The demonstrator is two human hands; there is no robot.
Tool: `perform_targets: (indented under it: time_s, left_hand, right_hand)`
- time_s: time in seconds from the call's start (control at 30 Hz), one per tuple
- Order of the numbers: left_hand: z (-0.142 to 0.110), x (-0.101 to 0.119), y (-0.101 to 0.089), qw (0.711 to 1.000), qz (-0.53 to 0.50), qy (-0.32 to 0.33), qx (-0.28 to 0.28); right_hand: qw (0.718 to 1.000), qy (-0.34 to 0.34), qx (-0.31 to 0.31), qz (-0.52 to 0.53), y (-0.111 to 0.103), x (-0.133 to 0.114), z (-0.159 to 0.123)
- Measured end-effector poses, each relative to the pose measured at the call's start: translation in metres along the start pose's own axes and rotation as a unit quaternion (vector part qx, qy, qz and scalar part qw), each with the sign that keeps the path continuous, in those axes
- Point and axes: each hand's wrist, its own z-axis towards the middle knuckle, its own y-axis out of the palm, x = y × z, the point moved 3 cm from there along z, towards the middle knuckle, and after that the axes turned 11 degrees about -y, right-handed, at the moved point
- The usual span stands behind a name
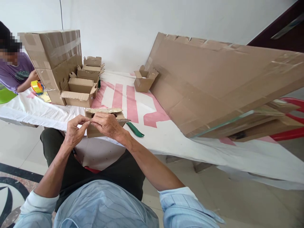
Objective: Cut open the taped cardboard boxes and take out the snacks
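Observation:
A small open cardboard box stands at the near edge of the table, right in front of me. My left hand is at its left front corner, thumb and forefinger pinched together. Closed over the box's front rim, my right hand has its fingertips touching those of the left. Whatever is between the fingertips is too small or hidden to make out. Part of the box's inside and front wall is covered by my right hand. Just right of the box lies a dark green curved object, partly behind its flap.
Taped cartons are stacked on the left, with several open small boxes beside them. Another small box stands near a large leaning cardboard sheet. A person in purple sits at the far left by a yellow tape roll.

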Motion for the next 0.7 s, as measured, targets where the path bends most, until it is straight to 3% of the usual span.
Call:
perform_targets:
  time_s: [0.17,0.3,0.43,0.57,0.7]
  left_hand:
    - [-0.005,0.004,-0.008,0.988,0.101,0.114,-0.034]
    - [-0.007,-0.005,-0.01,0.976,0.165,0.135,-0.034]
    - [-0.002,-0.008,-0.009,0.976,0.164,0.143,-0.023]
    - [0.006,-0.01,-0.007,0.989,0.081,0.114,-0.044]
    - [0.009,-0.018,-0.007,0.997,0.021,0.032,-0.066]
  right_hand:
    - [1.0,-0.002,0.0,0.013,-0.002,-0.001,0.001]
    - [1.0,-0.002,-0.013,0.01,-0.004,-0.001,0.003]
    - [1.0,-0.003,-0.017,0.014,-0.006,-0.001,0.004]
    - [1.0,0.008,-0.013,0.027,-0.007,0.002,0.004]
    - [0.999,0.033,-0.011,0.036,-0.007,0.006,0.006]
